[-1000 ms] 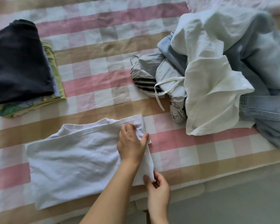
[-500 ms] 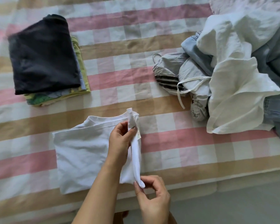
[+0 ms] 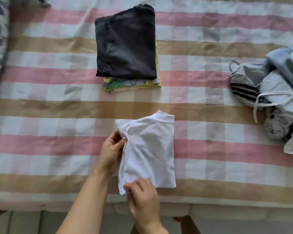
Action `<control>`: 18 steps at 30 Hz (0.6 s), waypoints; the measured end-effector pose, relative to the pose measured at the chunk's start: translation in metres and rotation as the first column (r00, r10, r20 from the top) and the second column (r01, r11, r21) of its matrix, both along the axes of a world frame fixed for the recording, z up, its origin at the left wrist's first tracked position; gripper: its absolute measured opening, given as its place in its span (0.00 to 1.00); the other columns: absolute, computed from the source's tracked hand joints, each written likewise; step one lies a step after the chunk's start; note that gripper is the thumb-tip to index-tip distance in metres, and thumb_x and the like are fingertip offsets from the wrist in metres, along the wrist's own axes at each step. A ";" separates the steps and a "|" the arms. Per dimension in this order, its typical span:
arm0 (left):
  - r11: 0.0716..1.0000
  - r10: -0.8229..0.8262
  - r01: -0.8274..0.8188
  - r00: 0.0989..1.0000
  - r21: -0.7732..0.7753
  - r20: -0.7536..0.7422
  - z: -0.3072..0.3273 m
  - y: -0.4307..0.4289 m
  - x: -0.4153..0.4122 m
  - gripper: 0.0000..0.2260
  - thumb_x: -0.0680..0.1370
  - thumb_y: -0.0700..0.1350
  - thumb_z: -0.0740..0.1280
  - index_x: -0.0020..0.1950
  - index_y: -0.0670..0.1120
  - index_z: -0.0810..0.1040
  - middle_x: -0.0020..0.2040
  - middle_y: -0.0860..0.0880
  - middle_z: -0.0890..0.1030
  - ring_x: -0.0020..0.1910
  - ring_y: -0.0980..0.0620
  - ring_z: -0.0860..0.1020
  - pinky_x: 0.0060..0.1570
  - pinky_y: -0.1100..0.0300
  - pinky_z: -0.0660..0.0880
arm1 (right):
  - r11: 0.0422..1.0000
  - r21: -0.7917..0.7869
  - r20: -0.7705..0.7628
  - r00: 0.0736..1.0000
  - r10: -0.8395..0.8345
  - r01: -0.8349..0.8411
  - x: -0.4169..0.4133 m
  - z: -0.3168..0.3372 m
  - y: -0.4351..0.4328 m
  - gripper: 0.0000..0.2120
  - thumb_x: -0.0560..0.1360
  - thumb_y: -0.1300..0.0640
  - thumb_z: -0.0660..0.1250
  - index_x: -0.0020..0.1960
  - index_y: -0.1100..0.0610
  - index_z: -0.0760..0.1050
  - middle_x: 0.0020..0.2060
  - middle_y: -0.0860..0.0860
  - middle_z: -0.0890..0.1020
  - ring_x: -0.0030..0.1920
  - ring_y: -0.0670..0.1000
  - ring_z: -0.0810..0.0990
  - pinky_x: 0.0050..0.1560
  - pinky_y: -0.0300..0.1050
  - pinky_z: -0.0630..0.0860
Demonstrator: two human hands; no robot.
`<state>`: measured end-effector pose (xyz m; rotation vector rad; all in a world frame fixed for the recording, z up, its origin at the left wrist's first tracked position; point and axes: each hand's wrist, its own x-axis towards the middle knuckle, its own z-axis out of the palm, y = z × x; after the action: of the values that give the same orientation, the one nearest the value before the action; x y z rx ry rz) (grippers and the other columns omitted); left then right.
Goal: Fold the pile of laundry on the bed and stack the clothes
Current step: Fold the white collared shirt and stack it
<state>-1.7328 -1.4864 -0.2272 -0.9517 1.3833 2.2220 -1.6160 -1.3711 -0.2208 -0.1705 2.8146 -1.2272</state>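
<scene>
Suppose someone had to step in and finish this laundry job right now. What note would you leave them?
Left hand: grips the left edge of the white shirt.
Right hand: pinches the shirt's near left corner.
The shirt lies on the bed, folded to a compact rectangle with its collar at the far end.
The folded stack sits beyond it, with a dark garment on top.
The unfolded pile is at the right edge.
Done: a few items are stacked and the shirt is nearly folded.
Left: probably tidy the shirt, set it on the stack, then fold the pile.
</scene>
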 end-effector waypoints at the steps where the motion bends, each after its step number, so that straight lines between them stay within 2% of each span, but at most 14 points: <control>1: 0.999 -0.002 0.002 1.000 -0.043 0.004 -0.004 -0.001 0.000 0.10 0.77 0.33 0.60 0.52 0.44 0.77 0.44 0.50 0.83 0.43 0.52 0.81 0.44 0.59 0.79 | 0.999 0.014 0.052 0.998 0.039 -0.040 -0.001 -0.002 -0.001 0.14 0.58 0.64 0.76 0.40 0.52 0.79 0.34 0.46 0.77 0.38 0.46 0.71 0.31 0.38 0.73; 2: 0.993 -0.004 0.004 1.000 -0.116 -0.002 -0.007 -0.001 0.000 0.10 0.78 0.33 0.60 0.52 0.45 0.77 0.44 0.51 0.83 0.44 0.53 0.81 0.47 0.59 0.78 | 0.996 0.030 0.092 0.993 0.076 -0.079 -0.003 -0.003 -0.001 0.15 0.58 0.63 0.77 0.42 0.51 0.80 0.36 0.46 0.78 0.40 0.45 0.71 0.32 0.38 0.74; 4: 0.932 -0.024 0.006 0.999 -0.362 -0.045 -0.011 -0.002 0.004 0.08 0.78 0.36 0.62 0.52 0.46 0.77 0.46 0.53 0.82 0.47 0.55 0.79 0.49 0.63 0.75 | 0.996 0.033 0.133 0.988 0.081 -0.086 -0.010 -0.002 0.005 0.12 0.63 0.59 0.75 0.46 0.51 0.80 0.40 0.46 0.79 0.43 0.45 0.73 0.38 0.39 0.75; 6: 0.808 -0.039 -0.013 0.996 -0.589 -0.075 -0.011 -0.002 0.014 0.08 0.77 0.39 0.65 0.55 0.46 0.74 0.50 0.52 0.79 0.50 0.56 0.77 0.50 0.64 0.73 | 0.995 0.015 0.105 0.989 -0.102 0.101 -0.021 -0.002 0.019 0.09 0.69 0.55 0.70 0.49 0.54 0.80 0.44 0.48 0.79 0.46 0.44 0.72 0.46 0.36 0.71; 8: 0.705 -0.062 0.022 0.998 -0.709 -0.031 -0.011 0.001 0.029 0.12 0.76 0.42 0.67 0.58 0.47 0.72 0.54 0.51 0.77 0.53 0.54 0.75 0.52 0.61 0.72 | 0.918 0.036 0.110 0.912 -0.396 0.395 -0.038 -0.001 0.037 0.11 0.72 0.55 0.69 0.54 0.55 0.78 0.49 0.49 0.76 0.50 0.44 0.69 0.52 0.39 0.69; 10: 0.650 -0.108 0.119 0.992 -0.750 0.063 -0.012 0.007 0.039 0.16 0.75 0.43 0.68 0.62 0.44 0.71 0.57 0.49 0.76 0.56 0.51 0.74 0.55 0.55 0.72 | 0.832 0.044 0.264 0.797 -0.543 0.553 -0.056 -0.004 0.056 0.18 0.73 0.55 0.69 0.61 0.56 0.73 0.55 0.49 0.71 0.55 0.45 0.67 0.56 0.43 0.68; 12: 0.637 -0.128 0.174 0.984 -0.751 0.120 -0.015 0.013 0.042 0.18 0.74 0.44 0.69 0.62 0.42 0.71 0.57 0.47 0.76 0.56 0.48 0.73 0.54 0.55 0.70 | 0.829 0.008 0.467 0.731 -0.497 0.559 -0.073 -0.009 0.068 0.25 0.73 0.50 0.69 0.66 0.56 0.68 0.57 0.48 0.71 0.57 0.47 0.70 0.58 0.44 0.69; 13: 0.648 -0.118 0.175 0.985 -0.741 0.130 -0.015 0.014 0.040 0.18 0.74 0.45 0.70 0.61 0.42 0.72 0.55 0.47 0.77 0.54 0.48 0.74 0.51 0.57 0.70 | 0.841 -0.008 0.518 0.721 -0.460 0.541 -0.079 -0.012 0.070 0.25 0.72 0.49 0.69 0.66 0.56 0.68 0.56 0.48 0.72 0.56 0.47 0.72 0.57 0.44 0.71; 16: 0.670 -0.133 0.186 0.982 -0.718 0.131 -0.015 0.014 0.029 0.11 0.73 0.45 0.70 0.51 0.42 0.75 0.45 0.49 0.80 0.45 0.48 0.78 0.40 0.59 0.71 | 0.844 -0.004 0.547 0.708 -0.447 0.536 -0.095 -0.020 0.074 0.14 0.73 0.50 0.69 0.55 0.55 0.75 0.45 0.47 0.80 0.48 0.50 0.78 0.46 0.45 0.74; 18: 0.674 -0.150 0.195 0.981 -0.712 0.127 -0.015 0.010 0.023 0.09 0.73 0.45 0.71 0.45 0.40 0.76 0.40 0.48 0.80 0.41 0.48 0.77 0.40 0.58 0.71 | 0.817 0.037 0.555 0.668 -0.495 0.575 -0.104 -0.025 0.077 0.07 0.74 0.50 0.67 0.46 0.54 0.76 0.38 0.48 0.80 0.42 0.53 0.79 0.40 0.46 0.72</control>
<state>-1.7098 -1.4765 -0.2426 -1.0346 2.2861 1.4619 -1.7197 -1.2937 -0.2455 0.9353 2.3096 -1.2893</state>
